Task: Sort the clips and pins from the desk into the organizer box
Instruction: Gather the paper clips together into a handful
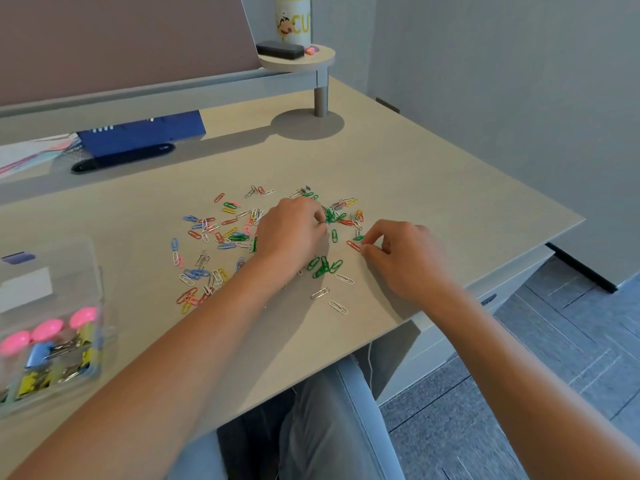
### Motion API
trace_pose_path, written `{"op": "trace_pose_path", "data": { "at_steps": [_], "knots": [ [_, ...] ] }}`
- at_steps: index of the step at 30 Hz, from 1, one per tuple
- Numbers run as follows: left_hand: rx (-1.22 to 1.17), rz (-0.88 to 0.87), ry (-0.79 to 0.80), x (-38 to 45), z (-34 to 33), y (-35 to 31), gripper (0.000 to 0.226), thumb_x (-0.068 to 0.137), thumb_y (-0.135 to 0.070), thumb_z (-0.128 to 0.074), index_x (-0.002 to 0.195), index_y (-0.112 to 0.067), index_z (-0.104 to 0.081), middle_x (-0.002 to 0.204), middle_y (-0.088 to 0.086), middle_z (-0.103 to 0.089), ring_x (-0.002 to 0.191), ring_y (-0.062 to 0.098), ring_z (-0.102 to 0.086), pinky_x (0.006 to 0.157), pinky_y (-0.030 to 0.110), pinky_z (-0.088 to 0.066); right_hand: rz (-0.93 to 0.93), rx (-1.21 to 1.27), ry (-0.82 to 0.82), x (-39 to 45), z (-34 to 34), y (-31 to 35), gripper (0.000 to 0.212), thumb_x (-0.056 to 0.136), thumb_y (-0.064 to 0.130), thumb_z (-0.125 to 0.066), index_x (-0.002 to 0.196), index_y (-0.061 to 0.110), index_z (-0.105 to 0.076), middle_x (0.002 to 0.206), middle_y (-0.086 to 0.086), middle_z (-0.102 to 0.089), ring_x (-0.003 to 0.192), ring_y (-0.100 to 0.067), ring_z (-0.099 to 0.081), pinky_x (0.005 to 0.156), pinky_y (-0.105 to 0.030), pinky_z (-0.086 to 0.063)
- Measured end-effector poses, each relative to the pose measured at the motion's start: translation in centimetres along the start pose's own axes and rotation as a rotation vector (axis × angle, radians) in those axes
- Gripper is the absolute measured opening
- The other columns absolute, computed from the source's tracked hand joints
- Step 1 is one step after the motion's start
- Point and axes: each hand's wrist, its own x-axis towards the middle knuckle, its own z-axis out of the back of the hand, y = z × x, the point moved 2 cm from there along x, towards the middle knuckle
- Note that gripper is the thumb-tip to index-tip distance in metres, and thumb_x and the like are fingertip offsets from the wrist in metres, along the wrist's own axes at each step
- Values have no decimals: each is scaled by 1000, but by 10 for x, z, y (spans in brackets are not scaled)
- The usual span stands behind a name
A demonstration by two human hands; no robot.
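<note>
Several coloured paper clips (214,244) lie scattered across the middle of the beige desk (433,174). A small bunch of green clips (323,266) sits between my hands. My left hand (291,233) rests on the pile, its fingertips pinched on green clips (329,214). My right hand (405,254) pinches a green clip (358,238) beside a red clip (353,245). The clear organizer box (52,327) stands at the desk's left edge. It holds pink push pins (46,330) and binder clips (60,355).
A blue box (142,131) and a black case (123,158) lie under a raised shelf (207,88) at the back. A round stand (298,58) carries a black eraser and a cup. The desk's edge runs just right of my right hand.
</note>
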Motion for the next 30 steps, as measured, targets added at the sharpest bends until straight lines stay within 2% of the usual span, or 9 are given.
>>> {"op": "trace_pose_path", "data": {
  "at_steps": [3,6,12,15,18,21,24,27,30],
  "knots": [
    [14,7,8,4,-4,-1,9,89,-30,-64,93,-27,-71,91,-3,-67,82,26,-62,64,29,-36,27,-72,53,4,-2,-1,11,100,34,-54,101,28,-63,77,11,-58,81,-17,-54,53,-26,-30],
    [68,-6,30,6,-7,-3,11,92,-22,-59,91,-22,-70,84,-2,-63,72,24,-54,62,31,-37,87,1,67,2,0,-1,12,102,28,-48,99,22,-57,71,9,-55,75,-19,-53,56,-31,-34],
    [154,-89,30,7,-9,-1,15,90,-6,-49,87,-11,-63,77,6,-62,67,30,-58,56,34,-39,-133,537,44,5,10,-3,22,103,23,-34,91,12,-49,78,2,-51,69,-18,-46,61,-32,-41],
    [78,-67,-42,4,-5,-1,20,98,-18,-41,84,-10,-53,70,4,-55,61,29,-51,53,34,-30,-253,907,61,7,3,1,21,98,18,-33,77,16,-35,70,-1,-33,58,-19,-28,48,-30,-26],
    [-345,143,-8,4,3,3,27,95,-21,-39,78,-4,-52,63,2,-49,54,21,-41,51,31,-30,-413,1409,165,12,-1,8,20,91,15,-37,74,20,-29,71,-2,-24,55,-15,-15,44,-25,-13],
    [-1138,466,115,3,10,7,19,92,-13,-39,75,-13,-48,57,0,-37,46,15,-28,43,23,-25,-500,1906,297,24,-7,9,13,79,13,-42,70,18,-35,69,2,-28,47,-10,-20,35,-20,-16],
    [-1575,599,230,5,14,15,18,91,-6,-36,81,-10,-50,59,3,-40,45,14,-30,40,21,-26,-508,2205,380,34,-9,9,5,75,11,-43,71,14,-41,67,2,-34,44,-9,-28,36,-19,-19],
    [-1741,652,287,12,10,21,28,82,2,-33,97,-1,-57,68,8,-46,52,16,-38,43,25,-36,-567,2147,307,47,-9,12,7,78,10,-42,78,10,-49,66,0,-39,44,-10,-29,34,-20,-22],
    [-1820,743,294,22,5,17,30,76,1,-34,96,0,-57,70,9,-46,53,16,-39,44,26,-38,-598,1615,138,60,-5,8,16,91,10,-47,93,4,-62,63,1,-40,45,-9,-23,35,-19,-20]
  ]
}}
